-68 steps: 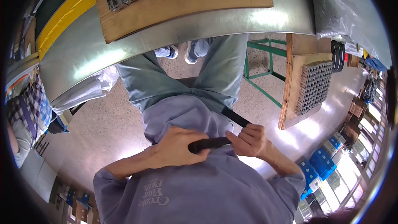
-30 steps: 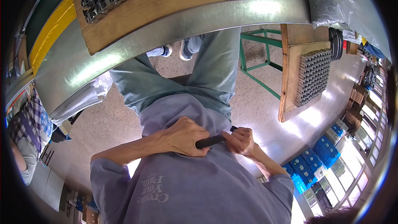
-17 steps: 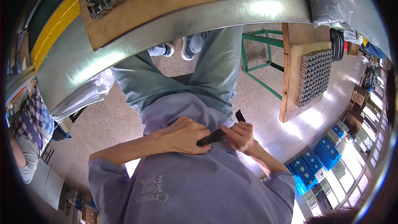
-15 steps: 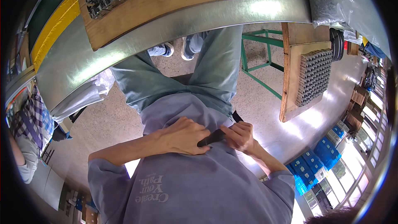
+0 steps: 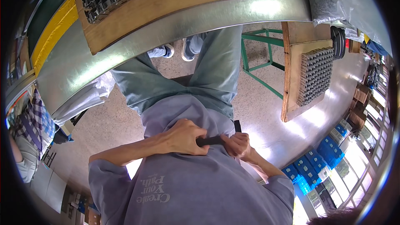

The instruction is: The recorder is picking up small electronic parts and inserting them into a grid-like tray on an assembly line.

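Many dark parts (image 5: 118, 1) lie on cardboard (image 5: 175, 5) atop the bench (image 5: 216, 16) at eleven o'clock. The left hand (image 5: 184, 137) is curled around a black strap (image 5: 214, 140), which crosses before the mauve shirt (image 5: 229, 183), long axis nine to three o'clock. The right hand (image 5: 236, 145) pinches it on the three o'clock side, a short tail (image 5: 237, 126) jutting toward twelve; both hold it, neither nearer. Grey parts (image 5: 316, 77) sit at two o'clock.
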Available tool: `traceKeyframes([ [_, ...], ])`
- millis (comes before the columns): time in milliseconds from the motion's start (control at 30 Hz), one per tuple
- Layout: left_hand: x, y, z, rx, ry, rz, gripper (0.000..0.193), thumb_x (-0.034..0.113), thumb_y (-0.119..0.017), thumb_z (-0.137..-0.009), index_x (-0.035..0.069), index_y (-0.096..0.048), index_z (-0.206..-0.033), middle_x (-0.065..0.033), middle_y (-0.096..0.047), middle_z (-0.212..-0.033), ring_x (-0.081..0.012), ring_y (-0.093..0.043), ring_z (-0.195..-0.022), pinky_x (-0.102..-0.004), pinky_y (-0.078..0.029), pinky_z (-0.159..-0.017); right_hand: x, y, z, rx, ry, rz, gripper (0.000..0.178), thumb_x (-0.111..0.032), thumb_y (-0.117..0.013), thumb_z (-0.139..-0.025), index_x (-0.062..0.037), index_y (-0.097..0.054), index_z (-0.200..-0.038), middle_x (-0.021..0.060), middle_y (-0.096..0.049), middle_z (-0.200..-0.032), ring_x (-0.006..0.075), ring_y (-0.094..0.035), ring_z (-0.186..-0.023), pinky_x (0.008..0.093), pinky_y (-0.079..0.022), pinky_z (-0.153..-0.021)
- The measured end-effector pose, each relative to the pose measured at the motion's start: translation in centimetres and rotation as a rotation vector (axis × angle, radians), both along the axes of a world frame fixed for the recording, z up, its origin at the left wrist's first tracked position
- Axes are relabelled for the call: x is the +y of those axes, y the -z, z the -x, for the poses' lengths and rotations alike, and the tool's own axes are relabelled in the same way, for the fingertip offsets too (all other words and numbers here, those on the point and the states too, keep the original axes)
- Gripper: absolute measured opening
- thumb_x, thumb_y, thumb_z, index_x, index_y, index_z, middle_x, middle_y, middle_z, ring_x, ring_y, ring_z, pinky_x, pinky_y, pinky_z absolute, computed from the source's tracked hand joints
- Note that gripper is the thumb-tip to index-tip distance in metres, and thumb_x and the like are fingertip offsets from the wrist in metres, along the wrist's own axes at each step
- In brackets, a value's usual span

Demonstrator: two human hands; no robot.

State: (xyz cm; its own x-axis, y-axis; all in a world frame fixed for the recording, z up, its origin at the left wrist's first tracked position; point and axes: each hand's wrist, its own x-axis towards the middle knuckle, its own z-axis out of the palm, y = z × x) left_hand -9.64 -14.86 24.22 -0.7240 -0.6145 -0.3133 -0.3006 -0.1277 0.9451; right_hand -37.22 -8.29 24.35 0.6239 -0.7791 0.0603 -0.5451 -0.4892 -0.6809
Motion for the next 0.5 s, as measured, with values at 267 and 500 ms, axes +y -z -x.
traceKeyframes([
  [267, -1.3, -1.4, -1.2, -0.106, 0.024, -0.126, 0.034, 0.031, -0.084, -0.075, 0.003, -0.072, -0.09, -0.0116, -0.071, -0.075, -0.0239, -0.07, -0.066, -0.033, -0.054, -0.063, 3.3, 1.4, 1.8, 0.029, 0.181, -0.308, 0.045, -0.003, -0.073, -0.074, 0.0017, -0.069, -0.119, 0.0102, -0.064, -0.076, 0.0257, -0.064, -0.066, 0.0369, -0.051, -0.06],
  [500, 4.4, 6.8, -14.2, -0.222, -1.196, -0.248, 0.021, 0.023, -0.061, -0.101, 0.005, -0.071, -0.105, -0.0014, -0.067, -0.084, -0.0095, -0.063, -0.071, -0.0255, -0.051, -0.063, 9.2, 11.7, 8.7, -0.144, 1.106, -0.799, 0.05, -0.035, -0.048, -0.098, 0.002, -0.066, -0.126, 0.0184, -0.068, -0.124, 0.0266, -0.064, -0.115, 0.0376, -0.044, -0.106],
])
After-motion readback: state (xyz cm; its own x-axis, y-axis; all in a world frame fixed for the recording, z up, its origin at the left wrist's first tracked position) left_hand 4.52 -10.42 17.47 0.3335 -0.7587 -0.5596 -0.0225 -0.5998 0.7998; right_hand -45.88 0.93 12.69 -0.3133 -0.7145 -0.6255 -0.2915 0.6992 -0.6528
